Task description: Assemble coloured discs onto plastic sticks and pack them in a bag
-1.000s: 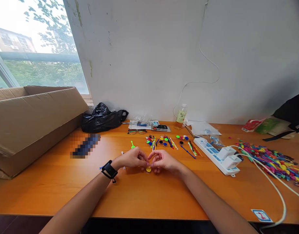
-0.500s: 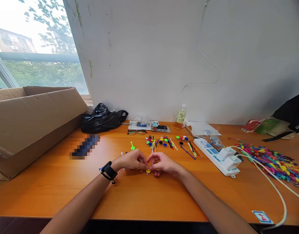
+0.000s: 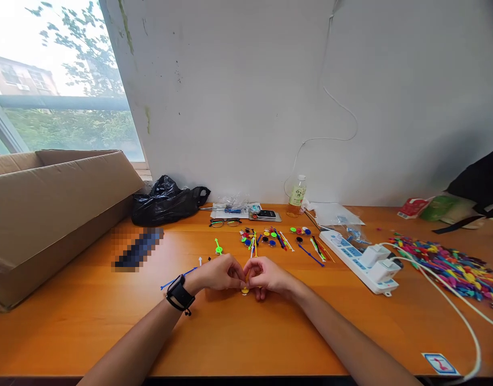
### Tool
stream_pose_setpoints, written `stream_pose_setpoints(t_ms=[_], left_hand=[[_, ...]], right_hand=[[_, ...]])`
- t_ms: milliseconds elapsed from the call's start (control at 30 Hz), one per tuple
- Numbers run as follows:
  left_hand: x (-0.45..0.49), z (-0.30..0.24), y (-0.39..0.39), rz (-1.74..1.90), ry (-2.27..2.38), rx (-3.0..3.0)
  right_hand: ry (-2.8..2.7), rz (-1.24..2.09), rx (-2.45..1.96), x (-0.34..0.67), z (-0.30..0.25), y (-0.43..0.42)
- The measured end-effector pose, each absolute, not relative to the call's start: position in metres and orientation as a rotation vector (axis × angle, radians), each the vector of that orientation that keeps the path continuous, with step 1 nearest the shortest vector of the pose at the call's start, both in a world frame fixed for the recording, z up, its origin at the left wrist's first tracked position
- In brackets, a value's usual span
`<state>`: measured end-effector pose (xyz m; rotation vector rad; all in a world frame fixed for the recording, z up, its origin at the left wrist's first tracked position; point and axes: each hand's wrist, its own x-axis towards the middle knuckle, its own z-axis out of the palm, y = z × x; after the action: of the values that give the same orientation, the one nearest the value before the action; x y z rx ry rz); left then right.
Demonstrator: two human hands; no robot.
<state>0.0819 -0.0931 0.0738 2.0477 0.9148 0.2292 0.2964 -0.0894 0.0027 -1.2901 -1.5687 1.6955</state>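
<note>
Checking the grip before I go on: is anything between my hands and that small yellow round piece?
Nothing visible does. The left hand and right hand meet right over the small yellow round plastic piece; the loose coloured plastic sticks and discs lie farther back on the orange wooden table.

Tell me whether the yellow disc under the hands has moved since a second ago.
No. The yellow disc keeps its place in front of the green pin; the whole view shifted down, white power strip included.
</note>
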Motion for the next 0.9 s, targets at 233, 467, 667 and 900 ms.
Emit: stream_pose_setpoints(t_ms=[233,467,667,900], left_hand=[[0.083,0.061,-0.087,0.22,0.919,2.117],[0.083,0.065,-0.088,0.262,0.843,2.153],[0.086,0.062,-0.091,0.35,0.787,2.147],[0.087,0.06,-0.089,0.373,0.814,2.102]], right_hand=[[-1.575,1.706,-1.281,0.298,0.005,-0.091],[-1.595,1.714,-1.25,0.299,0.007,-0.092],[-1.584,1.686,-1.167,0.302,0.009,-0.091],[-1.433,1.614,-1.046,0.298,0.016,-0.088]])
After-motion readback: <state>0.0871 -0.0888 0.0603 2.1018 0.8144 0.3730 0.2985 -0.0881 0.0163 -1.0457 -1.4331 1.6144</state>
